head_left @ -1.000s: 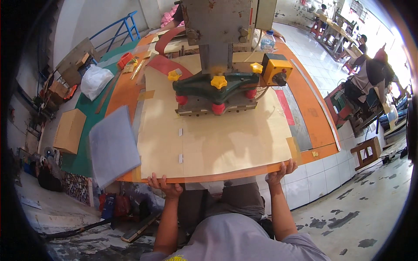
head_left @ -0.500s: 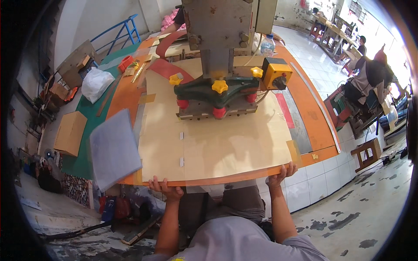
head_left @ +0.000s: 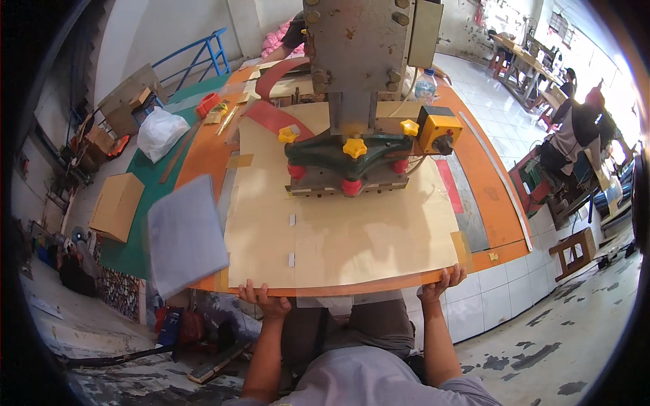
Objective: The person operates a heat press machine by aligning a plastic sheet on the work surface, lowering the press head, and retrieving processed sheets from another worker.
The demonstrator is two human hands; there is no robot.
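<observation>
My left hand [head_left: 265, 300] and my right hand [head_left: 441, 284] both grip the front edge of a wide orange board [head_left: 497, 203], fingers curled up over its rim. A large cream sheet [head_left: 365, 247] covers the middle of the board, with two small white tabs near its left part. Over the sheet's far half stands a press [head_left: 355, 64], its dark green spider-shaped head [head_left: 349, 154] bearing yellow star knobs and red feet above a flat metal plate [head_left: 345, 186]. Close to my left hand lies a stack of clear plastic sheets [head_left: 188, 233].
Left of the board, a green mat [head_left: 128, 254] holds a cardboard box [head_left: 117, 206] and a white plastic bag [head_left: 162, 133]. A yellow control box [head_left: 440, 128] sits beside the press. Another person's arm [head_left: 292, 37] shows behind it. A wooden stool [head_left: 573, 254] stands at right.
The whole scene sits slightly farther right and lower in the view. Both hands keep their hold on the board's edge. More clear film shows below the edge between them.
</observation>
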